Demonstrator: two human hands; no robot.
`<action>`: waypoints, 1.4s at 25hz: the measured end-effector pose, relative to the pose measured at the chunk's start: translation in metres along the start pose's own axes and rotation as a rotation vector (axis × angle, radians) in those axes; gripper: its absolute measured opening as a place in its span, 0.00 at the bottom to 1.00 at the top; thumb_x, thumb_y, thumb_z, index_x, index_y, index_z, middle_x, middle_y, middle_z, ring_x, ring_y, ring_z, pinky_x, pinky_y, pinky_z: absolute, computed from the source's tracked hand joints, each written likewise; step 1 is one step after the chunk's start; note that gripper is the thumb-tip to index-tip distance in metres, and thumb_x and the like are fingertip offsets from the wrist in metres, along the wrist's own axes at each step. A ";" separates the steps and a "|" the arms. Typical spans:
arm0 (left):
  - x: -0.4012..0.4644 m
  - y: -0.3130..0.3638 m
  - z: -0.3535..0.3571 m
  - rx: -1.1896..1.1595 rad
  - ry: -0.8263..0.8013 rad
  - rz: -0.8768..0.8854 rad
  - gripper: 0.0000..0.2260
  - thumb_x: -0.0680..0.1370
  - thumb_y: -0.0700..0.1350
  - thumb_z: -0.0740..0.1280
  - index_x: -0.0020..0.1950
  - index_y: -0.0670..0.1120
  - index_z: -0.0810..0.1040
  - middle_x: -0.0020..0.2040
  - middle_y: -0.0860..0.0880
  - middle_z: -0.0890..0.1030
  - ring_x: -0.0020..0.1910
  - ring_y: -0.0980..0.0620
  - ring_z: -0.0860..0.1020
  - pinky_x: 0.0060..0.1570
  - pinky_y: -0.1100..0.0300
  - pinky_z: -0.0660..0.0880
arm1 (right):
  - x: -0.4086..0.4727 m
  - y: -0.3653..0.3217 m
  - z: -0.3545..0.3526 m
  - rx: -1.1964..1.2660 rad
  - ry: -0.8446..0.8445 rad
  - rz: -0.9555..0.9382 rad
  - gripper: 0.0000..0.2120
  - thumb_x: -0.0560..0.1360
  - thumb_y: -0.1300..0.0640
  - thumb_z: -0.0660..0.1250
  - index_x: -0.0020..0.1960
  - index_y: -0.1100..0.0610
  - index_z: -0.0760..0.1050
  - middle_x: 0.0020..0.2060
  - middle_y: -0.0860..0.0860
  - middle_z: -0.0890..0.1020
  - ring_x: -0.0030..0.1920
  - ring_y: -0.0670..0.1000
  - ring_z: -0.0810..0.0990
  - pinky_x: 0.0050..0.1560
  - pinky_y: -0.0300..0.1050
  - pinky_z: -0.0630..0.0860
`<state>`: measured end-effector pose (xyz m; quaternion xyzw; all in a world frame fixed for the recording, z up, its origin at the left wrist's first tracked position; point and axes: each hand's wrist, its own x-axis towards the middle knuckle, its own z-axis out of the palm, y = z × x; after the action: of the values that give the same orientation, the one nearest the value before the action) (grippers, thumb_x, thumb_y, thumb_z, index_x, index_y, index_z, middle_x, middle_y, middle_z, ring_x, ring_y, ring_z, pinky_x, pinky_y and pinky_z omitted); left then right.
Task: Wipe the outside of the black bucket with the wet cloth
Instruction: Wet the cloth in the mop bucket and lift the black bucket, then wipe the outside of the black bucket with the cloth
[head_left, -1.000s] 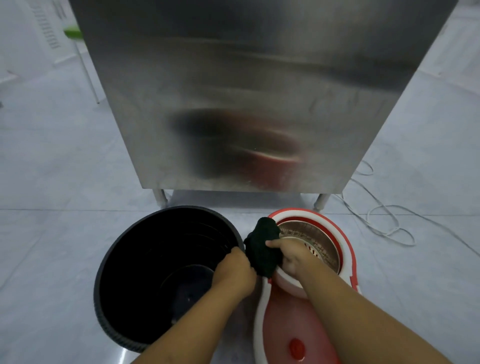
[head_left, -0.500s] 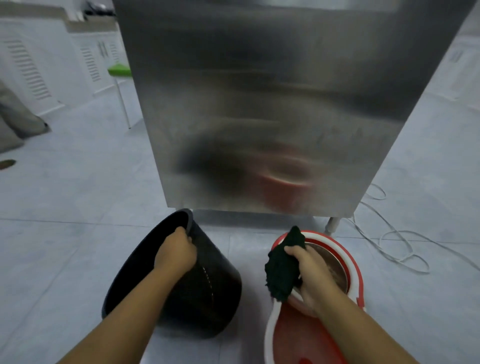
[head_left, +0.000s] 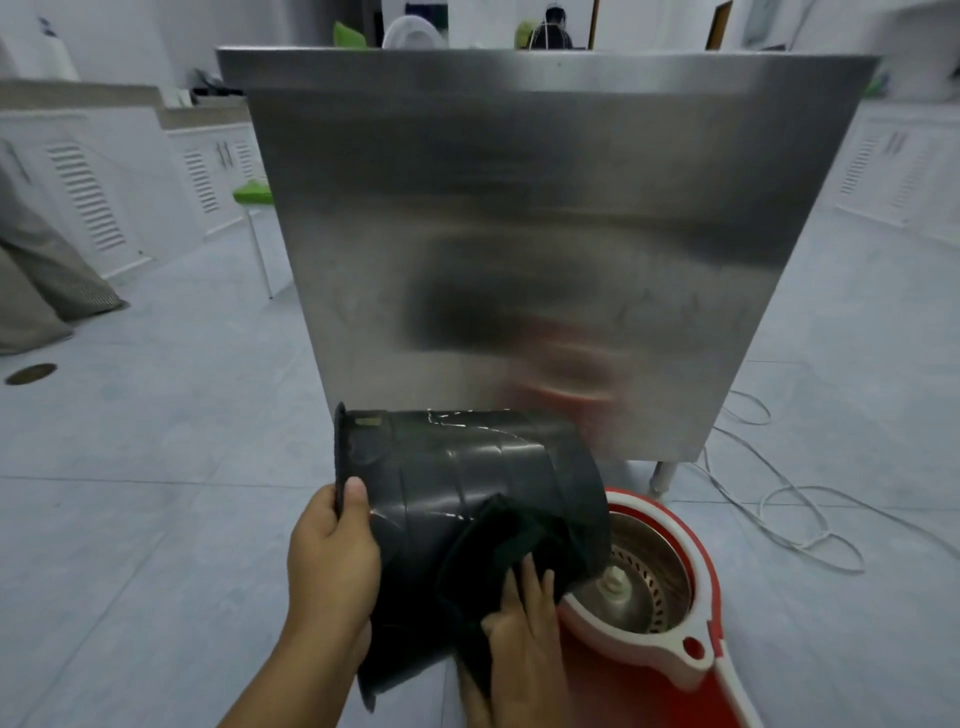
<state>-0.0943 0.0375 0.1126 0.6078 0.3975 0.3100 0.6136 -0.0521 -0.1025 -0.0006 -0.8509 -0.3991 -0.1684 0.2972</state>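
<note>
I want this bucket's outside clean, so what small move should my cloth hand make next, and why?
Probably sweep the cloth along the bucket toward its rim. The left hand grips the rim and holds the bucket tipped sideways. The right hand presses the cloth flat on its side, ready for a stroke.

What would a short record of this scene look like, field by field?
held thing: black bucket, tipped on its side, mouth to the left
left hand: grips the bucket's rim, thumb on the outer wall
right hand: presses the cloth against the outer wall
cloth: dark, bunched
beside it: red and white mop bucket on the floor, at right
behind: steel cabinet
floor, right: white cable
</note>
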 end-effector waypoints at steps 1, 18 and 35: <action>-0.009 0.004 0.001 -0.014 -0.030 -0.024 0.15 0.81 0.53 0.57 0.47 0.49 0.80 0.45 0.46 0.85 0.47 0.45 0.82 0.52 0.44 0.79 | -0.003 -0.005 -0.002 0.008 -0.013 -0.046 0.09 0.69 0.46 0.66 0.43 0.50 0.79 0.80 0.46 0.39 0.79 0.54 0.44 0.76 0.47 0.44; -0.029 0.023 0.004 -0.134 -0.052 -0.023 0.15 0.81 0.52 0.56 0.40 0.52 0.78 0.41 0.52 0.83 0.44 0.51 0.79 0.40 0.57 0.74 | 0.006 0.004 -0.015 -0.033 0.060 0.081 0.39 0.66 0.44 0.64 0.76 0.42 0.57 0.79 0.42 0.37 0.79 0.53 0.42 0.75 0.49 0.45; -0.040 -0.001 0.011 -0.001 -0.279 0.235 0.12 0.76 0.50 0.61 0.42 0.48 0.81 0.39 0.49 0.85 0.39 0.51 0.82 0.37 0.64 0.79 | 0.051 0.084 -0.078 0.837 0.320 1.050 0.17 0.81 0.46 0.58 0.68 0.49 0.65 0.59 0.54 0.76 0.61 0.64 0.75 0.58 0.68 0.74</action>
<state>-0.1046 -0.0030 0.1153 0.6870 0.2347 0.2925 0.6224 0.0416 -0.1657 0.0547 -0.7100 0.0832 0.0427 0.6980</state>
